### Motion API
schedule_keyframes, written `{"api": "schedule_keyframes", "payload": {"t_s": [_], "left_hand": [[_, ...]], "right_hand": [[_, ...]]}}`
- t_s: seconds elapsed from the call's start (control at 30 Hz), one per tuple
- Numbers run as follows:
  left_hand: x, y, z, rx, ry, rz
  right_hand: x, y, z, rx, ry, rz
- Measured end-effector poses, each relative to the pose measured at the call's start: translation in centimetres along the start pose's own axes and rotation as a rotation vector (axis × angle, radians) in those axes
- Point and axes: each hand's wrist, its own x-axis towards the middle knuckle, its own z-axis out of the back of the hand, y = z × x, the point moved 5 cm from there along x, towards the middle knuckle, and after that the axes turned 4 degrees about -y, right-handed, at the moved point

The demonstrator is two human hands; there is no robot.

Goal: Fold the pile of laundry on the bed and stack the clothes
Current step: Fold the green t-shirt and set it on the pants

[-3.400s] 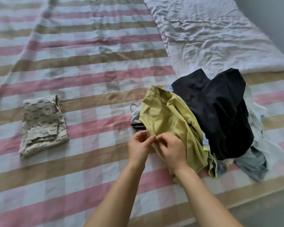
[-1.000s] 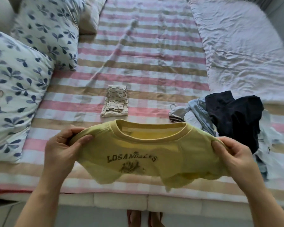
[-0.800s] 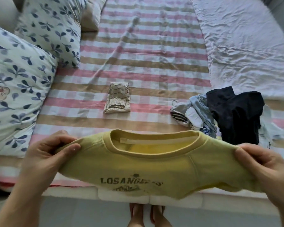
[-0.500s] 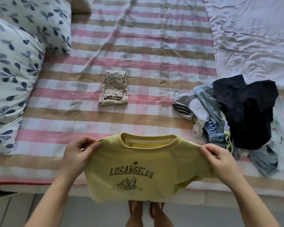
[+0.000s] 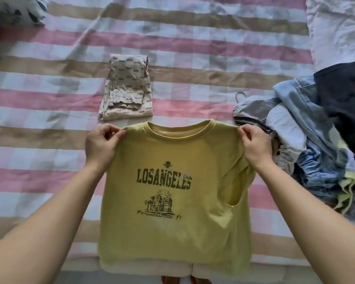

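The left hand (image 5: 101, 144) pinches one shoulder of the yellow shirt (image 5: 172, 212), thumb and fingers curled over the seam. The right hand (image 5: 256, 147) pinches the other shoulder the same way. Gripped at both shoulders, the shirt hangs spread out, print facing the person, over the near edge of the bed (image 5: 39, 99). This hold likely serves to square it up before laying it down to fold. Just beyond the collar a folded garment (image 5: 127, 89) lies mid-bed, apparently the start of the stack. The unfolded pile (image 5: 316, 140) sits near the bed's right edge, close to the right hand.
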Motion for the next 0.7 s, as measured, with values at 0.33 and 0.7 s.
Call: {"api": "schedule_keyframes", "payload": {"t_s": [0.33, 0.7], "left_hand": [[1.5, 5.0, -3.4, 0.12, 0.017, 0.141], [-14.0, 7.8, 0.0, -0.009, -0.112, 0.549]], "right_hand": [[1.1, 0.8, -3.9, -0.263, 0.006, 0.137], [-16.0, -1.2, -3.3, -0.247, 0.188, -0.257]]}}
